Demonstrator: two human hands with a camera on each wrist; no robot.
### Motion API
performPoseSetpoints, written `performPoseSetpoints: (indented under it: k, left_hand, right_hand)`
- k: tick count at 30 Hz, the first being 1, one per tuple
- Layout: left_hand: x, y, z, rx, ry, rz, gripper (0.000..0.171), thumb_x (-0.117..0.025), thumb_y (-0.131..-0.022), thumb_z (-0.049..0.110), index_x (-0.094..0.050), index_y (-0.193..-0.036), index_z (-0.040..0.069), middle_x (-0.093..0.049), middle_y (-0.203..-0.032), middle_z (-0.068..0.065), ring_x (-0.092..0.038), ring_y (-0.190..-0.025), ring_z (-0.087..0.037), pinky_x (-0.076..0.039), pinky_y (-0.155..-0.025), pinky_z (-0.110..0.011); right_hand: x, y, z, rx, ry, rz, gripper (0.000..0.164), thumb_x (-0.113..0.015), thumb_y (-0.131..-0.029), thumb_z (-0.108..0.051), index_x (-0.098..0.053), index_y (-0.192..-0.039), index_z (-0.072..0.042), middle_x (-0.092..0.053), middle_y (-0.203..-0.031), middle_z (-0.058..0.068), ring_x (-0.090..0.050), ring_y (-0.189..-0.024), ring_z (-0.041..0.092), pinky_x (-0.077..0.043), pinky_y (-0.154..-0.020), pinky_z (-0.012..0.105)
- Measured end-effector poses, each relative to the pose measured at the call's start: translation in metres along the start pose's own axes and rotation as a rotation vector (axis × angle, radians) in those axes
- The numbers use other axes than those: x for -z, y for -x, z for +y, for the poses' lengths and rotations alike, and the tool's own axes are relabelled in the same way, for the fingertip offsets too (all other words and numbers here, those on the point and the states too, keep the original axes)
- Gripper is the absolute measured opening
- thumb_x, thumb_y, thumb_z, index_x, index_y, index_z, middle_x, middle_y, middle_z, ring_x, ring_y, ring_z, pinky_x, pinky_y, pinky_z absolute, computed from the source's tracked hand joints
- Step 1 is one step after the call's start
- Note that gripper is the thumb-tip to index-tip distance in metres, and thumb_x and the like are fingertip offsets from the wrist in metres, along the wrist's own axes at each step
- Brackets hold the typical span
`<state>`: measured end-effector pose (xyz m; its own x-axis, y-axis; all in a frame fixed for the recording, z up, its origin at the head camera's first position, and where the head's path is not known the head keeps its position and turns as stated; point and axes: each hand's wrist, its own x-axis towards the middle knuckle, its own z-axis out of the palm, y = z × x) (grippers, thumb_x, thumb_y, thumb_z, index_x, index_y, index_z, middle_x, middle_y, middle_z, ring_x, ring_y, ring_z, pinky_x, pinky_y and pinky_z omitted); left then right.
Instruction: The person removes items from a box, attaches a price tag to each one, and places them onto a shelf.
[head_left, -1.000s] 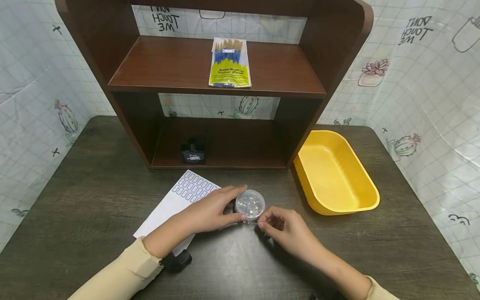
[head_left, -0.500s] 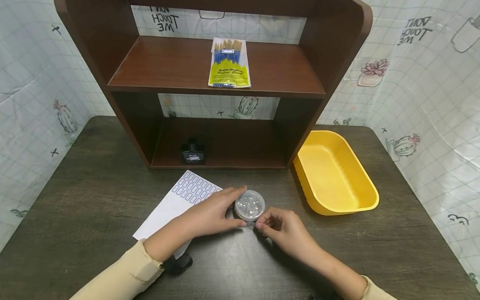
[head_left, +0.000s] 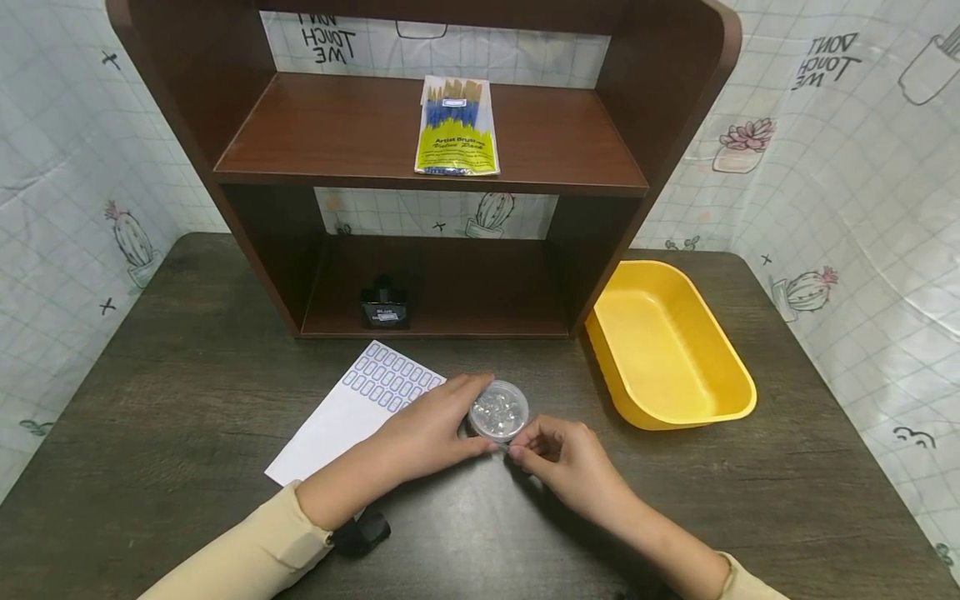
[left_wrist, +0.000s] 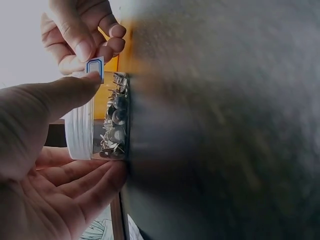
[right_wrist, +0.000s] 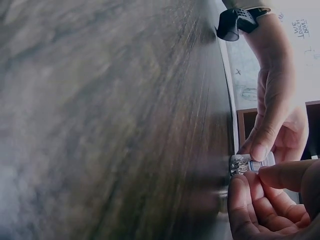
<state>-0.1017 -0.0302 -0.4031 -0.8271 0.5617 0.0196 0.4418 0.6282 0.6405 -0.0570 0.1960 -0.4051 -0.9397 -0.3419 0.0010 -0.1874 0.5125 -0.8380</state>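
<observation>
A small clear round jar [head_left: 498, 411] of silver thumbtacks [left_wrist: 117, 117] stands on the table, its lid upward. My left hand [head_left: 427, 433] grips it from the left, fingers around the far side and thumb at the near side. In the left wrist view, a small white label [left_wrist: 94, 65] with a blue border lies against the jar's side below the lid. The left thumb presses on one end of this label. My right hand [head_left: 573, 467] pinches its other end between thumb and fingers, close to the jar.
A sheet of blue-bordered labels [head_left: 330, 437] lies partly under my left forearm. Behind stands a brown shelf unit [head_left: 442, 329] with a dark bottle [head_left: 385, 304] below and a pack of artist brushes [head_left: 456, 129] above. A yellow bin [head_left: 675, 342] is at the right.
The left thumb has shifted slightly right and nearer along the jar's front, onto the label. The right fingers have edged a little left toward the jar, which stays in place.
</observation>
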Motion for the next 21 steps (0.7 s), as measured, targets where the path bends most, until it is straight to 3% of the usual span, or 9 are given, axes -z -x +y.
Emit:
performPoseSetpoints:
  k: [14,18,21]
  left_hand:
    - [0.0017,-0.0022,-0.0007,-0.04,-0.037,-0.015,0.076,-0.083,-0.09,0.029,-0.048,-0.151,0.002,-0.062,-0.145,-0.018,-0.064,-0.132,-0.032,-0.052,-0.11,-0.047]
    - [0.0018,-0.0023,-0.0002,-0.031,-0.034,-0.016,0.076,-0.084,-0.089,0.03,-0.048,-0.151,0.002,-0.061,-0.146,-0.019,-0.063,-0.133,-0.033,-0.052,-0.111,-0.048]
    - [0.0018,-0.0024,0.0,-0.027,-0.028,-0.02,0.077,-0.084,-0.089,0.03,-0.048,-0.152,0.002,-0.061,-0.147,-0.019,-0.062,-0.134,-0.033,-0.051,-0.112,-0.048]
  right_hand:
    - [0.005,0.0013,-0.0022,0.002,0.001,0.035,0.003,-0.077,-0.094,-0.009,-0.075,-0.092,-0.007,-0.075,-0.081,0.003,-0.061,-0.069,-0.001,-0.055,-0.062,0.022]
    - [0.0078,0.0008,-0.0031,-0.018,0.066,0.065,0.013,-0.08,-0.091,-0.011,-0.07,-0.098,-0.006,-0.075,-0.088,0.002,-0.067,-0.079,0.004,-0.059,-0.071,0.023]
    - [0.0085,-0.0003,-0.0035,-0.008,0.155,0.057,0.03,-0.084,-0.088,-0.013,-0.062,-0.108,-0.006,-0.073,-0.098,0.005,-0.07,-0.088,0.011,-0.06,-0.075,0.023]
